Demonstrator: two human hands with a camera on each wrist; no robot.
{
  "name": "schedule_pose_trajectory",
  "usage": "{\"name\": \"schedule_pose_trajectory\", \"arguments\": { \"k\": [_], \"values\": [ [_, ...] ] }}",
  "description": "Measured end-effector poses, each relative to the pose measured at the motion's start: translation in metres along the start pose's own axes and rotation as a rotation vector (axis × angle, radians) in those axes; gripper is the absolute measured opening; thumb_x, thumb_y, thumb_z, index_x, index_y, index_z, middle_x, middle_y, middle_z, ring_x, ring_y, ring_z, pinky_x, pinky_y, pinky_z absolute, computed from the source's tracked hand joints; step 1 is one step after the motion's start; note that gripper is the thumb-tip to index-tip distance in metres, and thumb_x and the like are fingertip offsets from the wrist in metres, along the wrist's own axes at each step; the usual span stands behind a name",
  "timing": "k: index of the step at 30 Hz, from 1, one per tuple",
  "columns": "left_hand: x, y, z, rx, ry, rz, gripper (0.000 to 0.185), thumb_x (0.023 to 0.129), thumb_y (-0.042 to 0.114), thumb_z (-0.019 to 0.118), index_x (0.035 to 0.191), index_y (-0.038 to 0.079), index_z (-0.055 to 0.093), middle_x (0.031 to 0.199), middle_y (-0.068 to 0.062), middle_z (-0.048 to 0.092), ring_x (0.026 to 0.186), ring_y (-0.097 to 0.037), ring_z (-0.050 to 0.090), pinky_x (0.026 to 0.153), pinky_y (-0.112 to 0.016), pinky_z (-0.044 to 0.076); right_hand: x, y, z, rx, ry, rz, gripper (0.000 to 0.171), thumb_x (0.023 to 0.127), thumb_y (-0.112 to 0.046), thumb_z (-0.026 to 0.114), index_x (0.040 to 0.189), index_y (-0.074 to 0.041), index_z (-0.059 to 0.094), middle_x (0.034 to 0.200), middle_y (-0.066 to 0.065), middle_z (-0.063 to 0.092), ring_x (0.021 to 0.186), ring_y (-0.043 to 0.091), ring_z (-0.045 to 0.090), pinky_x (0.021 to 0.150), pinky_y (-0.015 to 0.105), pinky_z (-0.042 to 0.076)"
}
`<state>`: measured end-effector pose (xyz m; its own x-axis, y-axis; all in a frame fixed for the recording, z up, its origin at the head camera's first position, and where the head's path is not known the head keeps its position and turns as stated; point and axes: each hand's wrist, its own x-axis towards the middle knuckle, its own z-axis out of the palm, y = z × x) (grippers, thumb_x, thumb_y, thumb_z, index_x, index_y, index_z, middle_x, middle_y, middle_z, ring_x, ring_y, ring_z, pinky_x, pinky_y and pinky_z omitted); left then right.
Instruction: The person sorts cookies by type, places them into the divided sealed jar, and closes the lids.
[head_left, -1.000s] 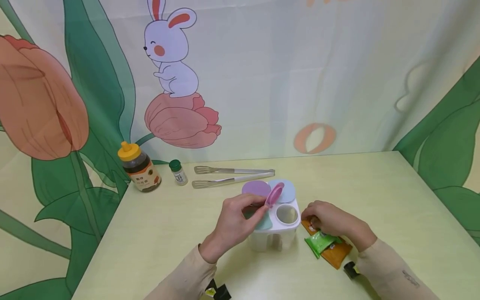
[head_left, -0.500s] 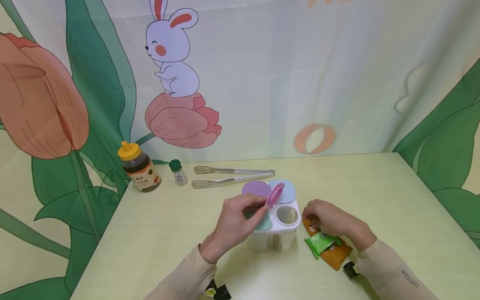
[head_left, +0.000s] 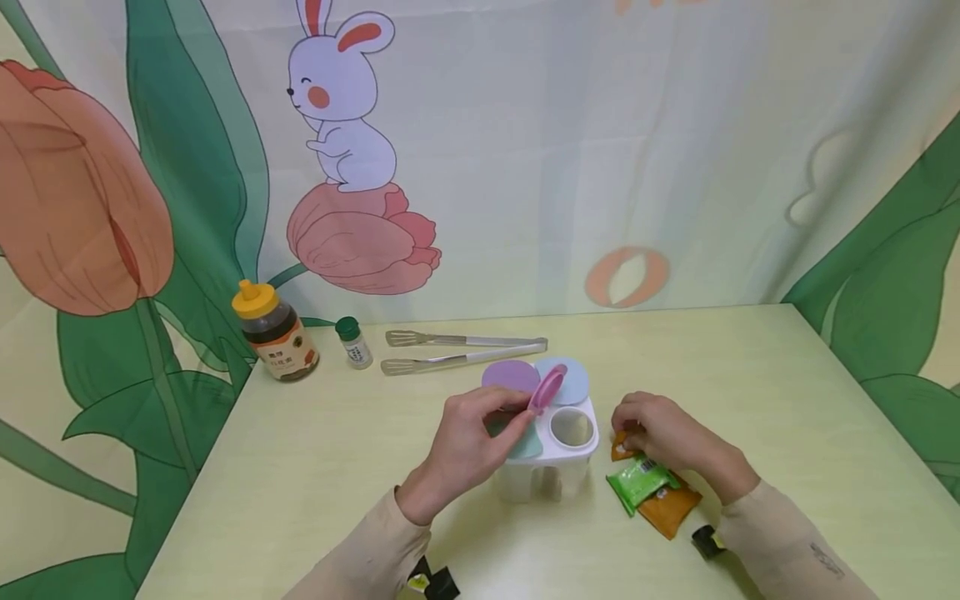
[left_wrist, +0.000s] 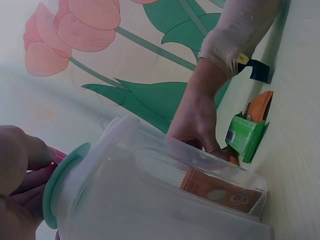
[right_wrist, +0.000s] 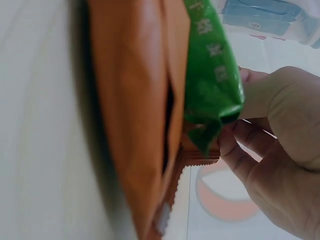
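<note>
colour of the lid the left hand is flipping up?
Pink lid, pinched by the left hand; clearest in the head view.

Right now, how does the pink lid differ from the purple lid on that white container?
The pink lid is tipped up on edge, pinched by the left hand, with its compartment open. The purple lid lies flat and untouched. Pink looks narrower edge-on; purple shows its full face. Both sit on the white container.

A pale yellow-green table [head_left: 750, 375] stands in a corner. Behind hangs a curtain [head_left: 525, 125] printed with a rabbit [head_left: 341, 100], tulips and leaves.
</note>
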<state>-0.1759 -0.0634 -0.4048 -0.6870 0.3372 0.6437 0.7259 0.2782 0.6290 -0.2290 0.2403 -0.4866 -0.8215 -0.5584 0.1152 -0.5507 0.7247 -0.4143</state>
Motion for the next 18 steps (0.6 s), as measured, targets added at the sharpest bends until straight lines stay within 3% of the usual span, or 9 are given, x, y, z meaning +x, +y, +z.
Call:
{"name": "schedule_pose_trajectory", "arguments": {
  "k": [12, 18],
  "values": [
    [0.0000, -0.0004, -0.0008, -0.002, -0.004, -0.012, 0.012, 0.084, 0.002, 0.073, 0.096, -0.001, 0.073, 0.090, -0.011, 0.073, 0.081, -0.015, 0.071, 0.071, -0.016, 0.058, -0.0023, 0.0020, -0.0047, 0.053, 0.066, 0.046, 0.025, 0.082, -0.003, 0.075, 0.081, -0.026, 0.065, 0.084, -0.013, 0.061, 0.079, 0.007, 0.055, 0.070, 0.026, 0.054],
    [-0.0012, -0.0019, 0.0004, 0.001, -0.001, -0.004, 0.012, 0.084, 0.003, 0.073, 0.096, 0.000, 0.073, 0.091, -0.010, 0.073, 0.081, -0.015, 0.071, 0.071, -0.016, 0.058, -0.0031, 0.0033, -0.0067, 0.142, 0.137, 0.047, 0.019, 0.081, -0.003, 0.076, 0.085, -0.017, 0.063, 0.084, -0.008, 0.065, 0.078, 0.011, 0.062, 0.067, 0.022, 0.057]
  ]
}}
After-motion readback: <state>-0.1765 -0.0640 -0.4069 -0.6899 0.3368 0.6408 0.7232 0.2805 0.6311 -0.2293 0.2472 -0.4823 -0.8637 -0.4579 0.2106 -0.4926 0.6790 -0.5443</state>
